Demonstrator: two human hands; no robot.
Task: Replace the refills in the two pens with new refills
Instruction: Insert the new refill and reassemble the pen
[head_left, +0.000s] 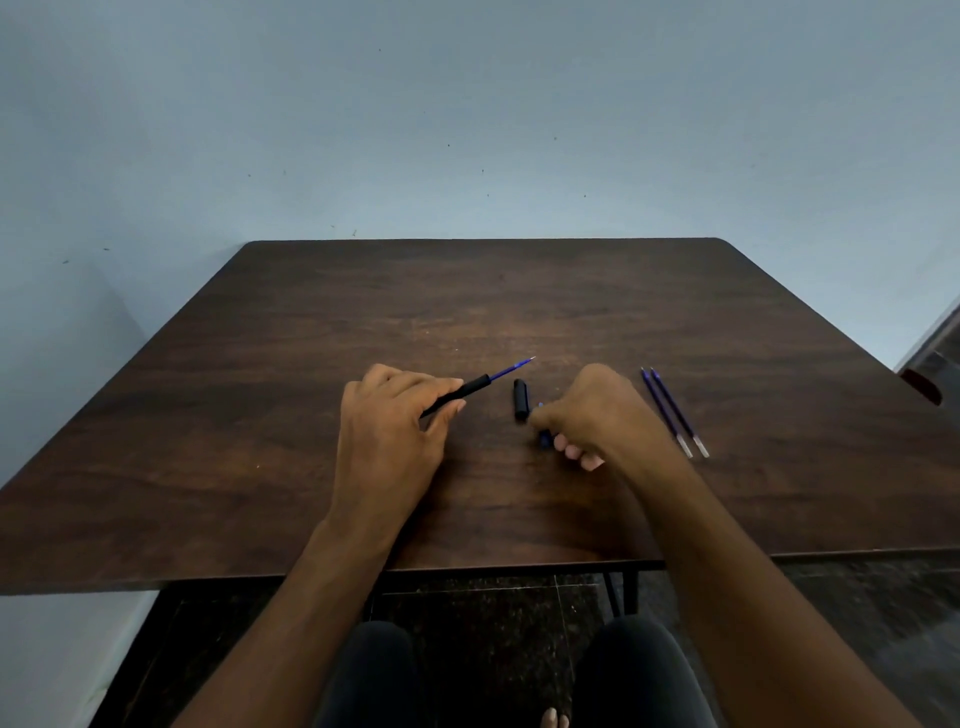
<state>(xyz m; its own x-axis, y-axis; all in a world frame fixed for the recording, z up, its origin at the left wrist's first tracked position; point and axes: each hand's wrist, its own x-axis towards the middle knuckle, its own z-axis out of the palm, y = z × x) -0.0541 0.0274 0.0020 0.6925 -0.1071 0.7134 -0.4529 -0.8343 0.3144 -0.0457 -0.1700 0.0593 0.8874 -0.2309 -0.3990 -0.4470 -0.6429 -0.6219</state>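
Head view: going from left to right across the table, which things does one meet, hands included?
Left hand holding the black pen barrel with its blue refill sticking out → black pen cap lying on the wooden table → right hand closed on a small blue part → two new refills lying side by side.

Both forearms are bare to the bottom edge of the frame, with no sleeve in sight. The left hand (387, 436) and right hand (602, 415) wear nothing. Dark, possibly black, trousers (634, 675) cover the knees at lower centre.
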